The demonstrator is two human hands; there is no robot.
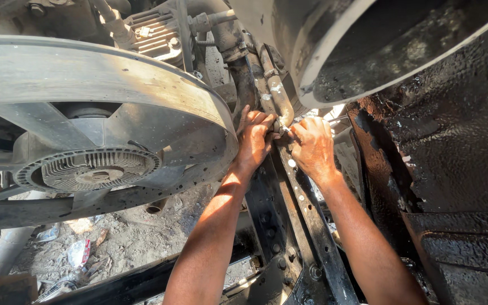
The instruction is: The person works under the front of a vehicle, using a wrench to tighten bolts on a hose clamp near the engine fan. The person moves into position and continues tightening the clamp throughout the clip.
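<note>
My left hand (253, 141) and right hand (313, 146) are clamped with their fingers on the lower end of the dirty pipe (276, 90), beside the fan (94, 169). I should hold it steady and work carefully at the joint.

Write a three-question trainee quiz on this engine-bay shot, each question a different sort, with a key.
1. True or false: both bare hands, the left hand and the right hand, meet at the lower end of the dusty grey metal pipe.
2. Multiple choice: the large grey round fan shroud with ribbed hub lies (A) to the left of the hands, (B) to their right, (C) beneath the forearms.
3. Fill in: the wet-looking black metal panel is on the ____ side of the picture.

Key: 1 true; 2 A; 3 right.
</note>
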